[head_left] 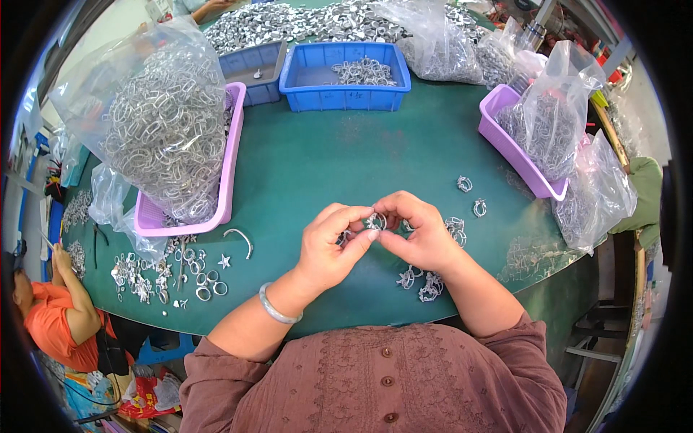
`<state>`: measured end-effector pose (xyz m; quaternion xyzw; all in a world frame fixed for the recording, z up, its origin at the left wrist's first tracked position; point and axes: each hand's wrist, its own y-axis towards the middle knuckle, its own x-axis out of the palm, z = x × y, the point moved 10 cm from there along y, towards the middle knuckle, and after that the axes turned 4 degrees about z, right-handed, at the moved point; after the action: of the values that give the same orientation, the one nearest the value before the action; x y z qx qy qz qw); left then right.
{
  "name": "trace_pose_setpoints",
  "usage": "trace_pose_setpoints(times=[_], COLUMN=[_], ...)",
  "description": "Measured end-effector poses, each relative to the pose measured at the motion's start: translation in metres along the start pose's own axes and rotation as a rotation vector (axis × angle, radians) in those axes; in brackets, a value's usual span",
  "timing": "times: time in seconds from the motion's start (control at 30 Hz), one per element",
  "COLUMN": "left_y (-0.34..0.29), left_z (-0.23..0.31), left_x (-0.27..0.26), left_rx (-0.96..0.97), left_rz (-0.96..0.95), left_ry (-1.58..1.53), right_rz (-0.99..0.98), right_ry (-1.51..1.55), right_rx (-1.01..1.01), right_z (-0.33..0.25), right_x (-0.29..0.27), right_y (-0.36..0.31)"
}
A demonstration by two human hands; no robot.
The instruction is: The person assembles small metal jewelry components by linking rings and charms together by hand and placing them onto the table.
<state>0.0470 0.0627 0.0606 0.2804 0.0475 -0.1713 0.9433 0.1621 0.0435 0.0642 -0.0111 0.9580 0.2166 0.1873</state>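
Over the green table, both hands meet at the fingertips around a small silver metal hoop (376, 221). My left hand (321, 249) pinches its left side between thumb and fingers. From the other side, my right hand (424, 237) pinches the same piece; its fine detail is partly hidden by the fingertips. Similar silver hoops lie beside and below my right hand, including a cluster (431, 286) near the table's front edge. Farther right sit two single hoops, one higher (464, 184) and one lower (479, 208).
Loose rings and small parts (141, 278) lie at left, beside a star-shaped piece (224, 260). A purple basket (234, 155) holds a large bag of metal loops; another purple basket (516, 155) stands right. A blue tray (346, 99) is at the back. A person in orange (68, 325) works at left.
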Motion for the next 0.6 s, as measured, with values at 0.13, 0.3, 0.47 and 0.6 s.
trace_pose_setpoints(times=[0.13,0.3,0.47,0.6], left_y=[0.000,-0.008,-0.010,-0.008], left_z=[-0.010,-0.036,-0.042,-0.039], left_x=[0.001,0.006,0.008,0.007], left_rx=[-0.059,-0.315,-0.392,-0.355], left_rz=[-0.028,-0.027,-0.041,-0.032], left_ry=[-0.057,-0.314,-0.369,-0.341], right_rz=[0.045,0.083,0.075,0.067], right_ry=[-0.002,0.134,0.206,0.234], right_rx=[-0.009,0.015,0.050,0.060], right_z=[-0.001,0.006,0.010,0.011], right_x=[-0.003,-0.007,-0.007,-0.007], right_y=[0.000,-0.001,-0.001,-0.001])
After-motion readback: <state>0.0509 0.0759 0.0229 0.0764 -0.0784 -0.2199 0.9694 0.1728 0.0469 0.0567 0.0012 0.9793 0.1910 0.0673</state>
